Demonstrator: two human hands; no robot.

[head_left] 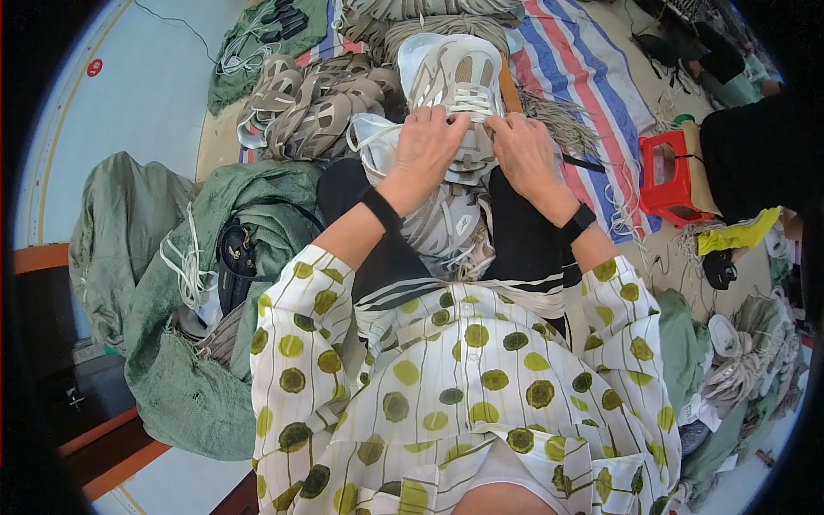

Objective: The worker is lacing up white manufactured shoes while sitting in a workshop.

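A beige and white sneaker (457, 75) lies across my lap with its toe pointing away from me. My left hand (427, 142) and my right hand (524, 148) both rest on its white laces (475, 107), fingers pinched on them near the tongue. More pale shoe parts (446, 225) lie under my wrists between my knees. Each wrist has a black band. My white blouse with green dots fills the lower middle of the view.
A heap of beige shoe uppers (313, 103) sits at the upper left. Green sacks (189, 283) with a black bag (236, 257) lie at my left. A striped tarp (592, 77) and a red stool (674, 176) are at the right, more shoes (738, 360) at the lower right.
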